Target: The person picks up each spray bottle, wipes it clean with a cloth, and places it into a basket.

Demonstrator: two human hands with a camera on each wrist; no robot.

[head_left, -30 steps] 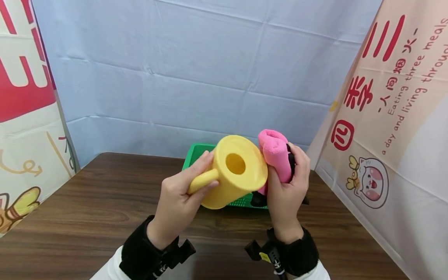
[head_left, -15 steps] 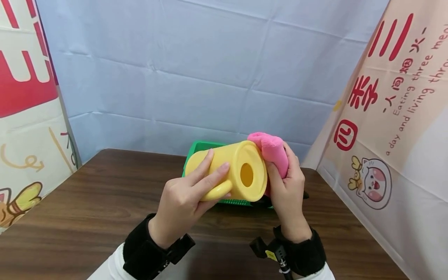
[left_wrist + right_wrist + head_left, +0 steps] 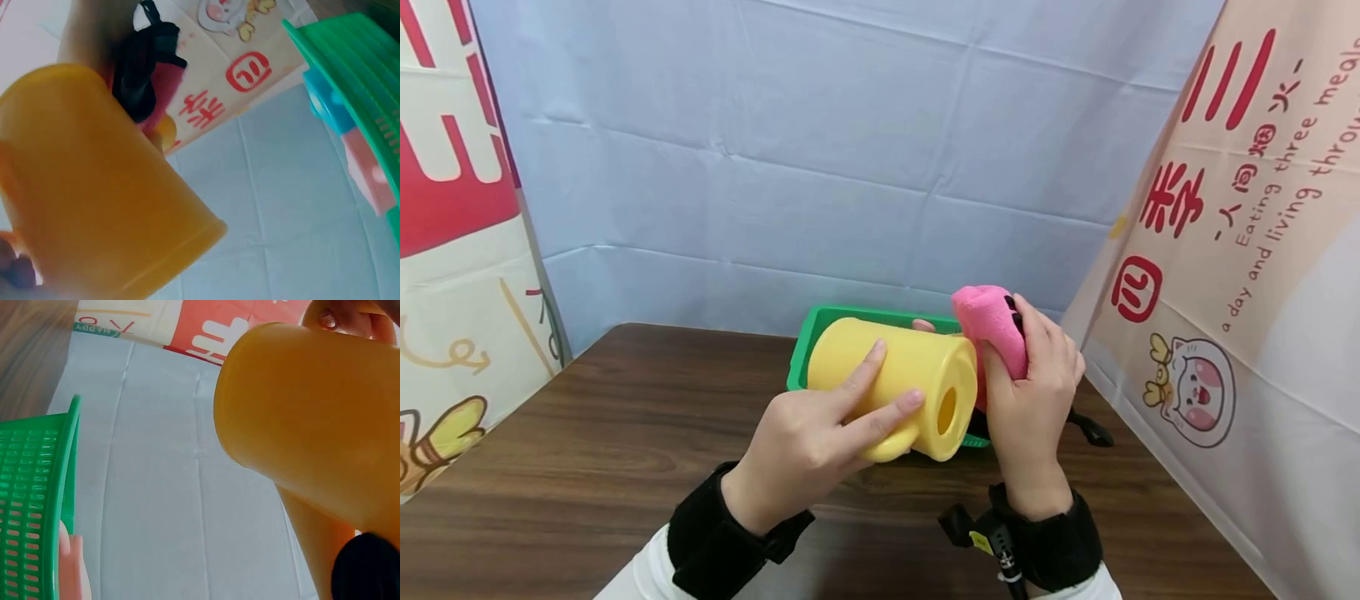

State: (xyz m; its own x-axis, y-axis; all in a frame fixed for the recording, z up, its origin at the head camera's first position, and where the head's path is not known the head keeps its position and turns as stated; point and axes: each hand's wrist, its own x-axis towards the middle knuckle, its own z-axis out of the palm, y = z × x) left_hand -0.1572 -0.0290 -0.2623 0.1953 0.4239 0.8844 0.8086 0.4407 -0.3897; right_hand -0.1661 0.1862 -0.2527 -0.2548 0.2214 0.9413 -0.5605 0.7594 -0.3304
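Observation:
A yellow toy watering can [image 3: 887,358] lies tipped on its side in the air, the round hole in its top facing right. My left hand [image 3: 812,437] holds it at the handle, two fingers spread along its body. A yellow spout [image 3: 315,531] shows below the can in the right wrist view. My right hand [image 3: 1037,400] grips a pink fleecy thing [image 3: 988,321] with black parts, pressed against the can's top end. Its exact kind I cannot tell. A black tail-like end [image 3: 1093,429] hangs out on its right.
Behind the can, a green basket [image 3: 808,350] stands on the dark wooden table [image 3: 647,433]. It holds a blue block [image 3: 328,103] and a pink block [image 3: 367,172]. A pale blue cloth [image 3: 775,167] hangs behind; printed cloths stand at both sides.
The can has turned so its holed top faces right instead of toward the camera, its body now lying sideways. The pink thing stays against its top end.

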